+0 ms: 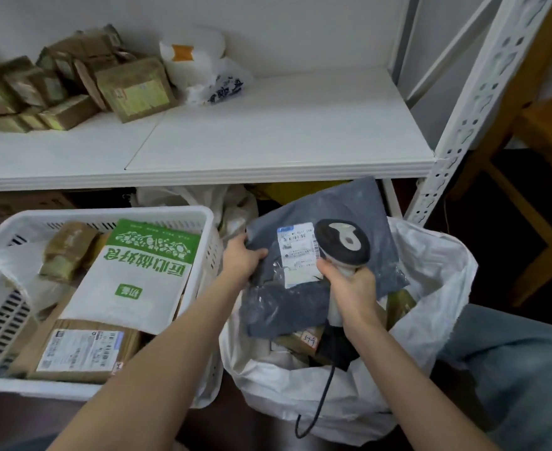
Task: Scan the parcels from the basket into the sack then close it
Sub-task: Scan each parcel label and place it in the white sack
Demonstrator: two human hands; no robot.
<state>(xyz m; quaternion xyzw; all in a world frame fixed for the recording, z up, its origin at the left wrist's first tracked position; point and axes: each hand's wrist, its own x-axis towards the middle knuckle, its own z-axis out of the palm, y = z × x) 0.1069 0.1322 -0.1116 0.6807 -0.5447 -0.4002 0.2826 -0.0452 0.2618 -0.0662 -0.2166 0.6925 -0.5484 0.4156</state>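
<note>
My left hand [242, 258] grips the left edge of a grey plastic mailer [359, 203] with a white label, held above the open white sack [430, 275]. My right hand [349, 284] grips the handle of a barcode scanner [343, 240], whose black and white head sits right over the label. The scanner's black cable hangs down in front of the sack. Brown parcels lie inside the sack under the mailer. The white slotted basket [170, 212] stands to the left, holding a white and green bag [131, 275], a labelled brown box [82, 349] and other brown parcels.
A white metal shelf [268, 135] runs above, with a pile of brown boxes [69, 86] at back left and a white plastic bag [199, 66]. A wooden chair [541, 164] stands at right. My knee in grey trousers [521, 369] is beside the sack.
</note>
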